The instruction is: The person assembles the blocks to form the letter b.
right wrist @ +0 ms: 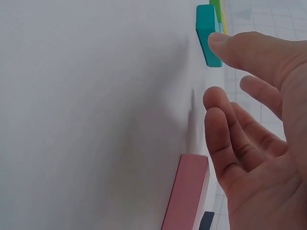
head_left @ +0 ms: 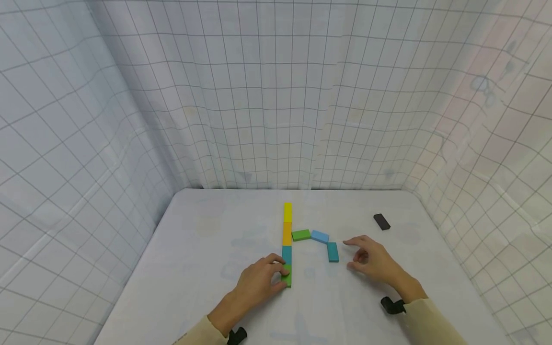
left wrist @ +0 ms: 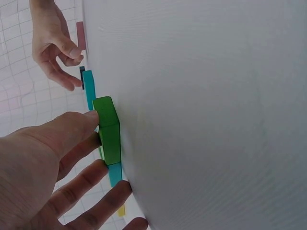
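Note:
My left hand [head_left: 258, 282] touches the green block [left wrist: 109, 129] at the near end of a straight column, thumb and fingertips spread along its left side. Beyond that block, a teal block [head_left: 286, 255], an orange block [head_left: 287, 234] and a yellow block [head_left: 288, 212] line up end to end. Branching right from the orange block are another green block [head_left: 301, 235], a light blue block [head_left: 320, 236] and a second teal block [head_left: 333, 252]. Just right of that teal block, my right hand [head_left: 373, 261] hovers with loosely bent fingers, holding nothing.
A black block [head_left: 381, 222] lies at the back right of the white table [head_left: 194, 268]. Both wrist views show a pink block [right wrist: 187, 191] near the right hand; the head view does not show it. Grid-patterned curtains [head_left: 276, 120] enclose the back and sides.

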Demonstrator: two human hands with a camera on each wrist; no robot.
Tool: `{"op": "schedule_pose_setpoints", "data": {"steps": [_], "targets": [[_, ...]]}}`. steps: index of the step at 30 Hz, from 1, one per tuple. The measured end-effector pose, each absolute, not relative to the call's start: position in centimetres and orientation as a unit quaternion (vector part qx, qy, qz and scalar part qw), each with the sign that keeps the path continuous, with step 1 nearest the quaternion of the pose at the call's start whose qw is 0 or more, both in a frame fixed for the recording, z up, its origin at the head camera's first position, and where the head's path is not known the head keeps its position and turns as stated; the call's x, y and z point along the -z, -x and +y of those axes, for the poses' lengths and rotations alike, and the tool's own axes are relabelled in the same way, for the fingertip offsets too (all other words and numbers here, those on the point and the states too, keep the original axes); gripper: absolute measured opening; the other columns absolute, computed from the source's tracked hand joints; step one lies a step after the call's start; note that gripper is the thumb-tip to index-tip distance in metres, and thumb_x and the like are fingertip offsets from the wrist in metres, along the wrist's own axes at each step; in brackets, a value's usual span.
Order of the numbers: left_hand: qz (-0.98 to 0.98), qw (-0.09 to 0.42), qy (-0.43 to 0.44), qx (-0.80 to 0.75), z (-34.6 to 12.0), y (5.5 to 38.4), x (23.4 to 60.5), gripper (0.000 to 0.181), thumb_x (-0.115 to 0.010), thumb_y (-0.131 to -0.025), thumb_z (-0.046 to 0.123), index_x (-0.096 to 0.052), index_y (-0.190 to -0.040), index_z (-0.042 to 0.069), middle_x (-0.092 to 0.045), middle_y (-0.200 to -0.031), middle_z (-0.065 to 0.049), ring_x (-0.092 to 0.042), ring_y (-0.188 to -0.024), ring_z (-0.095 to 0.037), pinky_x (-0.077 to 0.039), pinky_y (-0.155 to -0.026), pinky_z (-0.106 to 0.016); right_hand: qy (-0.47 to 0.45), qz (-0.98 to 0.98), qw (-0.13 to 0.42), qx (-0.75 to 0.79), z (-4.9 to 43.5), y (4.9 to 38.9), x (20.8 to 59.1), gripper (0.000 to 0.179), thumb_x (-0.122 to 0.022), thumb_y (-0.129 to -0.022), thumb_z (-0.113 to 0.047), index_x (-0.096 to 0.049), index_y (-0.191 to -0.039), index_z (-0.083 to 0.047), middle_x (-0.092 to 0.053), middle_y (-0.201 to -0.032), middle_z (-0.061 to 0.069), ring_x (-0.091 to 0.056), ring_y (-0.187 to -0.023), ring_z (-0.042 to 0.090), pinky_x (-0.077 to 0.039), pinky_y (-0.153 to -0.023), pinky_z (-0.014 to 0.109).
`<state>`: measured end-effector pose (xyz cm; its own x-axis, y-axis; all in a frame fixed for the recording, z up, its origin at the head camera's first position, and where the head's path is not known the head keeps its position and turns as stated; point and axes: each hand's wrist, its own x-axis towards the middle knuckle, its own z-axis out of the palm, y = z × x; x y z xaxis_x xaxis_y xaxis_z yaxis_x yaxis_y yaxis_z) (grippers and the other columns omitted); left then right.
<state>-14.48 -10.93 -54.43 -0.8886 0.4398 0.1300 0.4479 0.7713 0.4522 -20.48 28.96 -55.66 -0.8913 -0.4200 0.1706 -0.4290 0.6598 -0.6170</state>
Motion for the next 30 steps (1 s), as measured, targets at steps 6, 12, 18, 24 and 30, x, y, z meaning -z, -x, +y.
{"op": "schedule_pose_setpoints", "data": {"steps": [6,12,18,24,30], "targets": [[-0.941,0.004,0.236,0.243,-10.9,14.4,54.4,0.017,-0.097,-0.098,0.027,-0.091,-0.114,0.024,-0.078,-0.138,0.004,-0.08,-0.115,-0.023,-0.068,-0.086,-0.038,-0.243,-0.909,0.055,-0.334,30.2,20.0,55.7,0.058,-0.101,-0.09,-0.004,-0.079,-0.143,-0.008,-0.078,-0.134,0.012,-0.065,-0.09,0.0,-0.06,-0.078,0.023],[-0.942,0.003,0.233,0.241,-11.0,14.5,54.7,0.017,-0.097,-0.099,0.028,-0.091,-0.114,0.024,-0.079,-0.138,0.004,-0.08,-0.116,-0.022,-0.069,-0.089,-0.039,-0.229,-0.915,0.106,-0.315,31.4,19.5,55.6,0.055,-0.103,-0.087,-0.005,-0.082,-0.139,-0.01,-0.08,-0.13,0.007,-0.063,-0.09,0.007,-0.058,-0.076,0.025],[-0.941,0.005,0.233,0.244,-11.1,14.4,54.5,0.018,-0.097,-0.098,0.028,-0.091,-0.114,0.023,-0.079,-0.137,0.003,-0.08,-0.115,-0.023,-0.068,-0.086,-0.039,-0.197,-0.931,0.115,-0.284,32.8,18.9,55.9,0.052,-0.103,-0.09,-0.015,-0.083,-0.138,-0.013,-0.078,-0.135,0.009,-0.069,-0.105,0.024,-0.059,-0.086,0.036],[-0.939,0.01,0.238,0.248,-11.1,14.3,54.4,0.017,-0.098,-0.097,0.027,-0.091,-0.113,0.023,-0.079,-0.136,0.004,-0.08,-0.114,-0.023,-0.069,-0.086,-0.039,-0.179,-0.945,0.096,-0.256,34.3,18.2,56.2,0.051,-0.103,-0.09,-0.022,-0.084,-0.137,-0.013,-0.077,-0.131,0.013,-0.066,-0.106,0.022,-0.056,-0.086,0.038],[-0.939,0.014,0.24,0.245,-11.1,14.3,54.5,0.018,-0.099,-0.096,0.028,-0.091,-0.112,0.024,-0.079,-0.136,0.004,-0.08,-0.115,-0.023,-0.069,-0.086,-0.039,-0.176,-0.945,0.093,-0.261,35.1,17.7,56.6,0.052,-0.105,-0.086,-0.021,-0.086,-0.133,-0.011,-0.077,-0.117,0.007,-0.063,-0.095,0.014,-0.048,-0.076,0.027]]}}
